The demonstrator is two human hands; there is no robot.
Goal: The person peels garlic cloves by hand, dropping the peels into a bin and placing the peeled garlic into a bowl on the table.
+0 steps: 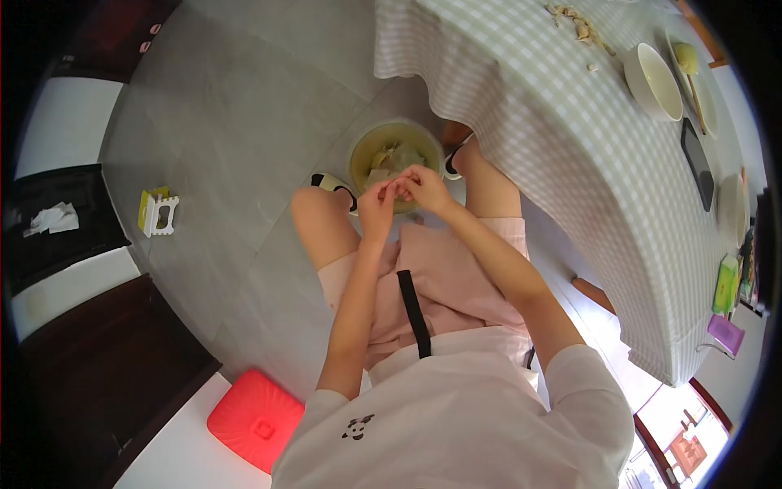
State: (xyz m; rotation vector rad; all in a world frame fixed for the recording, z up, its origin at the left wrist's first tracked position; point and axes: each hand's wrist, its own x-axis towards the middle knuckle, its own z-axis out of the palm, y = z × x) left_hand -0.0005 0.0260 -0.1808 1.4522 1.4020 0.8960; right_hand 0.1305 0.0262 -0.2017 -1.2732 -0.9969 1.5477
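Note:
My left hand (pixel 377 205) and my right hand (pixel 426 190) meet at the fingertips over a round waste bin (pixel 356 167) on the floor between my feet. Both are closed in a pinch. Whatever is between the fingers is too small to make out. Inside the bin lie crumpled pale scraps and what looks like a clear bag (pixel 410 156). Neither hand touches the table.
To the right, a table with a checked cloth (pixel 521 106) carries pale dry scraps (pixel 582 28), a white bowl (pixel 652 81), a plate with a brush-like tool (pixel 688 65) and a dark phone (pixel 696 163). A small stool (pixel 159 213) and red cushion (pixel 257 420) are left.

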